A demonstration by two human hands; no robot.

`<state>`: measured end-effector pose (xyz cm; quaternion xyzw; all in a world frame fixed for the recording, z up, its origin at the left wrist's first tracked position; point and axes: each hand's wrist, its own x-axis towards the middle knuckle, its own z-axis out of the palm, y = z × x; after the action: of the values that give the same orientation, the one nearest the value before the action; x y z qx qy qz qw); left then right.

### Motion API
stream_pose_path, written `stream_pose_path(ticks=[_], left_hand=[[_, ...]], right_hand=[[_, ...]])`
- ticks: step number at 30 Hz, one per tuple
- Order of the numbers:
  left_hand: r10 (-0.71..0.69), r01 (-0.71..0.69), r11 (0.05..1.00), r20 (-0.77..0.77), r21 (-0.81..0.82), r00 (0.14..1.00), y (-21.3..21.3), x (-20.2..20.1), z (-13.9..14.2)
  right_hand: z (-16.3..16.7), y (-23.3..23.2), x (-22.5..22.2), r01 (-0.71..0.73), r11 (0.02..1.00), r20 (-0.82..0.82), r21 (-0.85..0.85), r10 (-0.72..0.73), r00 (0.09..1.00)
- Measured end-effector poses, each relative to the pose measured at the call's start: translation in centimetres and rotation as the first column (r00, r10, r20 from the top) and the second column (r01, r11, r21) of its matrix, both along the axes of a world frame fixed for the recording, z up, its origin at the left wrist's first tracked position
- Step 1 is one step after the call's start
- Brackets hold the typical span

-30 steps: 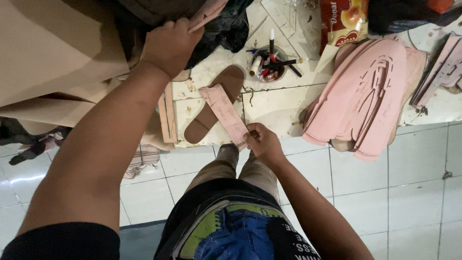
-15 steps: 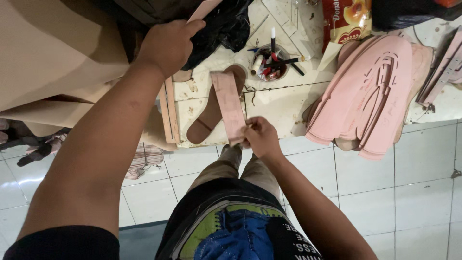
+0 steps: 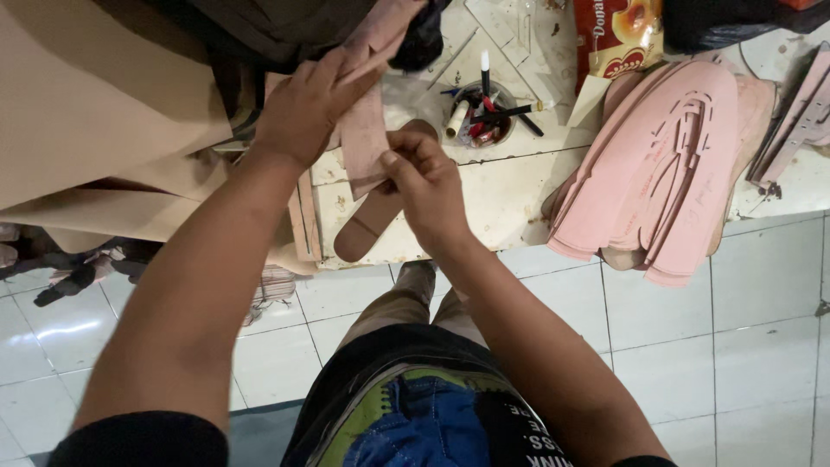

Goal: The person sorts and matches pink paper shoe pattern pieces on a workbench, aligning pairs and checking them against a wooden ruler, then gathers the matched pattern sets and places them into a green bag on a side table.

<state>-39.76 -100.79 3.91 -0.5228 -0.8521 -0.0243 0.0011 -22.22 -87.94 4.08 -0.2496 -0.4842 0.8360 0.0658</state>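
Pink strip (image 3: 365, 143) sits at upper centre of the frame, pinched at its lower end by the right hand (image 3: 428, 186); the left hand (image 3: 307, 104) grips its upper part, above a brown sole (image 3: 367, 229) on the worktop (image 3: 510, 195).

Both hands meet over the worn white desk (image 3: 510, 195): the left hand (image 3: 307, 108) grips the upper part of a pink insole-shaped strip (image 3: 365, 138), while the right hand (image 3: 425, 182) pinches its lower end between thumb and fingers. Under the strip a brown sole piece (image 3: 363, 229) lies flat on the desk, with a round cup of pens and markers (image 3: 482, 112) just beyond the right hand. A fanned stack of pink cut-out patterns (image 3: 666, 164) rests further right, overhanging the desk's edge above the white tiled floor (image 3: 743, 329).
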Motion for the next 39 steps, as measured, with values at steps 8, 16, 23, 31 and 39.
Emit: stream_pose_path(ticks=[8, 16, 23, 31, 39], left_hand=[[0.078, -0.082, 0.991, 0.044, 0.105, 0.996, -0.6, -1.5, -1.9], [0.164, -0.174, 0.972, 0.075, 0.155, 0.984, -0.7, -0.9, -1.9], [0.224, -0.247, 0.958, 0.161, 0.142, 0.961, 0.4, -0.7, -2.0], [0.224, -0.232, 0.972, 0.199, 0.02, 0.954, 1.0, 0.4, -2.0], [0.188, -0.163, 0.979, 0.238, -0.123, 0.953, 1.4, 1.7, -0.4]], right_hand=[[-2.3, -0.7, 6.7, -0.367, 0.904, 0.26, 0.219, 0.309, 0.915], [-3.7, -0.6, 6.7, -0.418, 0.36, 0.389, 0.834, 0.154, 0.908], [-5.9, 1.1, -6.0, -0.168, 0.015, 0.166, 0.986, 0.081, 0.983], [-5.3, 0.6, -6.4, -0.353, -0.09, 0.364, 0.931, 0.176, 0.915], [-6.3, -1.1, -5.4, -0.234, 0.024, 0.2, 0.972, 0.437, 0.877]])
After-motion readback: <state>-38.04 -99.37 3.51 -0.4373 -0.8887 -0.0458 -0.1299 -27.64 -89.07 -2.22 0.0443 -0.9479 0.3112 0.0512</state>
